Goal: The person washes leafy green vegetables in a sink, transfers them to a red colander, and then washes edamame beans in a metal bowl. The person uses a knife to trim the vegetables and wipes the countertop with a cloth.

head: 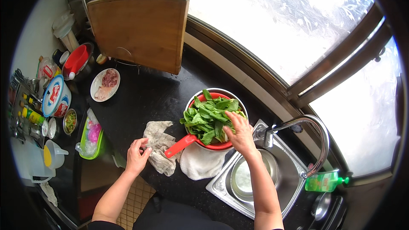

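Observation:
Green leafy vegetables (211, 115) are heaped in a red plastic colander (220, 146), which sits inside a metal bowl (194, 98). My right hand (239, 132) is over the right side of the heap with its fingers apart. Its fingertips are at the leaves; whether they press on them I cannot tell. The colander's red handle (180, 146) points toward my left hand (139, 155), which holds nothing beside a crumpled greyish rag (161, 164). A white cloth (201, 163) lies in front of the bowl, partly beneath it.
To the right is a steel sink (287, 179) with a water-filled pot (244, 175) and an arched faucet (322, 134). A wooden cutting board (137, 32) stands at the back. Leftward are a plate of raw meat (107, 81), a green tray (96, 150) and several containers.

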Available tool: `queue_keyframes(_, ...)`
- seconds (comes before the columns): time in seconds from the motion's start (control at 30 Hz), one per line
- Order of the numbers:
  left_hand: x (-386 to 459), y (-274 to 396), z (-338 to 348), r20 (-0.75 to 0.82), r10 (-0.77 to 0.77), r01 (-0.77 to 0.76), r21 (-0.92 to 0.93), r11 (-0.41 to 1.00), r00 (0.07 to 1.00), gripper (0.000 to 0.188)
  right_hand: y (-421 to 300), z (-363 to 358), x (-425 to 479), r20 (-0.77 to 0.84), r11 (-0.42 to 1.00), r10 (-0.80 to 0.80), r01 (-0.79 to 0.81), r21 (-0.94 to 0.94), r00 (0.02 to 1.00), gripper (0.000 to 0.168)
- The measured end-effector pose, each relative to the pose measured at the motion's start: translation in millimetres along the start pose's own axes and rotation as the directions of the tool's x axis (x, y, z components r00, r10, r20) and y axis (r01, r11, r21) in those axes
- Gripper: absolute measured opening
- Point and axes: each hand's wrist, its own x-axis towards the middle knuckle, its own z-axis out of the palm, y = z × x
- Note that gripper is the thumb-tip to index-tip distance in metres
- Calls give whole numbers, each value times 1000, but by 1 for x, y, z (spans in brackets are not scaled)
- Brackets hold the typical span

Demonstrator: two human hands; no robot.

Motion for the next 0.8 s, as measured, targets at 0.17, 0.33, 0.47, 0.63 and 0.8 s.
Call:
queue_keyframes(0.17,-3,7,-11,-20,19,-19,14,1000,1000,34,4,2,6,-130,991,-72,86,105,989,38)
queue_keyframes(0.33,0,7,-11,-24,67,-67,24,997,997,34,0,13,6,-178,987,-161,158,-32,971,29)
queue_keyframes(0.47,10,18,-8,-6,137,-137,43,990,991,33,-14,16,6,-197,967,76,-24,252,977,34)
queue_keyframes(0.63,16,38,-1,-10,165,-165,14,986,986,34,-23,4,2,-322,989,-130,99,-111,938,31)
queue_keyframes(0.8,15,12,10,-72,280,-287,-120,950,957,32,-54,-12,2,-598,955,-115,255,154,793,23)
